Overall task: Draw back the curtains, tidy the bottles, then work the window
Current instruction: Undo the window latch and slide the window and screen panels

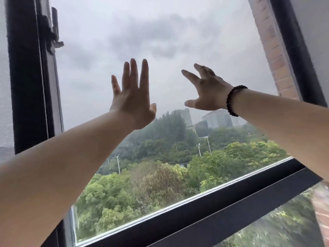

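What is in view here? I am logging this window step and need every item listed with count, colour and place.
Window pane: one, clear, centre, grey sky showing through it.
Window frame: one, black, its bottom rail slanting across the lower right.
Window handle: one, dark, upper left on the frame.
Mesh screen: one, grey, far left edge.
Brick wall: red-brown, outside at upper right.
Trees: many, green, below outside.
Buildings: at least two, grey, distant centre right.
Street lamps: about three, pale, among the trees.
Bead bracelet: one, dark, on the right wrist.
Left hand: one, fingers straight, raised before the pane.
Right hand: one, fingers spread, raised before the pane.
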### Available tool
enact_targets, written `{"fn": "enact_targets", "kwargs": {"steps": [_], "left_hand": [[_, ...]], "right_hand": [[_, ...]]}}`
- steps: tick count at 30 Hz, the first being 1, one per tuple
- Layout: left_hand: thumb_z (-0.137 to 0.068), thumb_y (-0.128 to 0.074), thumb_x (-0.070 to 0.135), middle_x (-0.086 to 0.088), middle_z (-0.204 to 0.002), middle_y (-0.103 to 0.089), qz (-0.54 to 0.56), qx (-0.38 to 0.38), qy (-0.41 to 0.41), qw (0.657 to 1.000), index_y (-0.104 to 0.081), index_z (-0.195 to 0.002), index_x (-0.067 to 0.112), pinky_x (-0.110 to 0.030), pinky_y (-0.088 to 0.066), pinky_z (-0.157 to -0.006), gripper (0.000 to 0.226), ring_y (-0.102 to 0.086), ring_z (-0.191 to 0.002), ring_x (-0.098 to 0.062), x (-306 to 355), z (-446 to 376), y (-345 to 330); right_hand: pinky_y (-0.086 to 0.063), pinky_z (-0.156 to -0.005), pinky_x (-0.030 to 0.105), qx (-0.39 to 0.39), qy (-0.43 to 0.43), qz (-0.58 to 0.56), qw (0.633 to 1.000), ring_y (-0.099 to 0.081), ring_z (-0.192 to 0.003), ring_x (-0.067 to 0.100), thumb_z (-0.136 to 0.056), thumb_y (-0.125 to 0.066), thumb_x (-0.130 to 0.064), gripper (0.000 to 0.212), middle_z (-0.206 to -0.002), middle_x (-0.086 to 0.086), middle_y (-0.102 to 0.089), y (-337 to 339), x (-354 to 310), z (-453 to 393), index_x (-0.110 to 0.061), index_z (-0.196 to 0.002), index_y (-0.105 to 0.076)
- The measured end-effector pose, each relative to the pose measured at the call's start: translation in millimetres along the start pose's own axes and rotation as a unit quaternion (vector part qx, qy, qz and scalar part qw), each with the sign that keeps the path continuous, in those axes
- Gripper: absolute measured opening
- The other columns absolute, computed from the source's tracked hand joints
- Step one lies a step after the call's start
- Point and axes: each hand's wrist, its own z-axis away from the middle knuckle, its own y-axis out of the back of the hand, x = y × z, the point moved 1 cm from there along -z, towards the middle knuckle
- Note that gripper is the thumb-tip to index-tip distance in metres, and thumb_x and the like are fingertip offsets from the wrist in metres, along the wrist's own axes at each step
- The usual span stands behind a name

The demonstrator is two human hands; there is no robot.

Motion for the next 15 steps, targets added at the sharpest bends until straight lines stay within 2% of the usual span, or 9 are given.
{"fn": "enact_targets", "kwargs": {"steps": [6, 15], "left_hand": [[-0.092, -0.052, 0.049, -0.015, -0.159, 0.028, 0.002, -0.032, -0.017, 0.999, 0.024, -0.152, 0.015, -0.059, 0.005, -0.119, 0.102, 0.026, -0.147, -0.029, 62, -34, -36], [-0.091, -0.049, 0.056, -0.014, -0.155, 0.036, 0.024, -0.036, -0.069, 0.997, 0.024, -0.152, 0.018, -0.062, 0.011, -0.116, 0.102, 0.034, -0.144, -0.029, 185, -70, -108]], "right_hand": [[-0.015, -0.117, 0.045, -0.024, -0.023, 0.017, 0.999, 0.005, -0.146, 0.024, -0.079, -0.062, -0.058, 0.100, -0.159, 0.007, 0.009, -13, 83, 4, -0.030, -0.151, 0.003], [-0.016, -0.118, 0.042, -0.055, -0.031, 0.026, 0.998, 0.008, -0.146, 0.022, -0.074, -0.067, -0.061, 0.109, -0.159, 0.005, 0.012, -30, 215, 4, -0.032, -0.150, 0.006]]}}
